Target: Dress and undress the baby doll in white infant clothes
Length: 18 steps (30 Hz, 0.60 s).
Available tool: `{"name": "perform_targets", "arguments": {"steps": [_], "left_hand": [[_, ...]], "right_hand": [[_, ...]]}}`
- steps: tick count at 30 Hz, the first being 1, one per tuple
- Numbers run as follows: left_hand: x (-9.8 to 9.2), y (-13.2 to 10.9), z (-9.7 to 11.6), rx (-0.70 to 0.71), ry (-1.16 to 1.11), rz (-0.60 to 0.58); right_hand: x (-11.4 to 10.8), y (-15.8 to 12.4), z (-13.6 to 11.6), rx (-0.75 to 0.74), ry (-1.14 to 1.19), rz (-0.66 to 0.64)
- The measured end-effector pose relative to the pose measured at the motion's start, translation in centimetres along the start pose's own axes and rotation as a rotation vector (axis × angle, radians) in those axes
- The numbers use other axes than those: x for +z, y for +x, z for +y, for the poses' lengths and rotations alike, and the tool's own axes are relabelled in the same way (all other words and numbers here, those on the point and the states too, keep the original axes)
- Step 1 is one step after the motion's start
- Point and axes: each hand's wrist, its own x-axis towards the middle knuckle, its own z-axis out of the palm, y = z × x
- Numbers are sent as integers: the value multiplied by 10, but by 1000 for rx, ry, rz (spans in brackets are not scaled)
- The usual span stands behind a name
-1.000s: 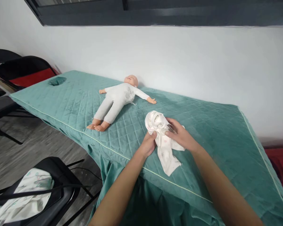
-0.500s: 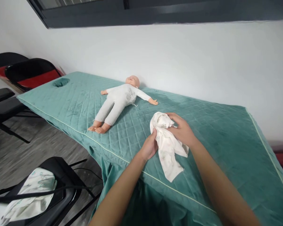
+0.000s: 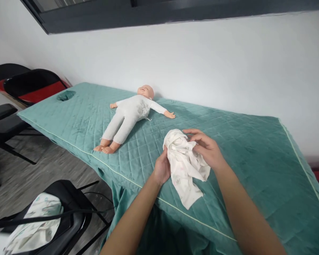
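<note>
A white cloth (image 3: 184,170) with a small faint print is bunched up between my two hands over the green quilted bed cover (image 3: 244,156). My left hand (image 3: 162,168) grips its left side, the thumb on top and the fingers hidden beneath. My right hand (image 3: 203,147) holds the cloth's upper right part, its fingers bent around the edge. The lower end of the cloth hangs loose towards the bed's front edge. Left of the cloth a doll (image 3: 130,115) in a white body suit lies on its back, arms spread, its head near the wall.
A black chair (image 3: 69,202) at the lower left holds another printed cloth (image 3: 39,223). More black chairs, two with red parts (image 3: 42,92), stand beyond the bed's far left end. The white wall (image 3: 202,67) runs along the bed's back side.
The bunched cloth is spread a little wider between my hands, and the fingers of my right hand have shifted on it. The whole view has moved slightly.
</note>
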Motion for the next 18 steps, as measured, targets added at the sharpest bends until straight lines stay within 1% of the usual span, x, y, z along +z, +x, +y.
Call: {"name": "perform_targets", "arguments": {"steps": [2,3,5,8,11,13,15,18], "left_hand": [[-1,1,1,0,1,5],[-1,1,1,1,-4,9],[0,1,2,0,-22,29],[0,-1,5,-2,-44,65],[-3,-3,7,-10,-22,32],[-8,-2,8,1,19,-5],[-14,0,9,37,62,-16],[-18,3,9,96,89,5]], "right_hand": [[-5,-1,-1,-6,44,20],[-7,-1,-1,-6,77,54],[-12,-2,0,11,144,162],[-22,-1,3,51,209,357],[-35,0,6,87,177,502],[-46,-1,7,132,173,556],[-60,-4,8,161,207,596],[-86,-12,9,115,178,632]]}}
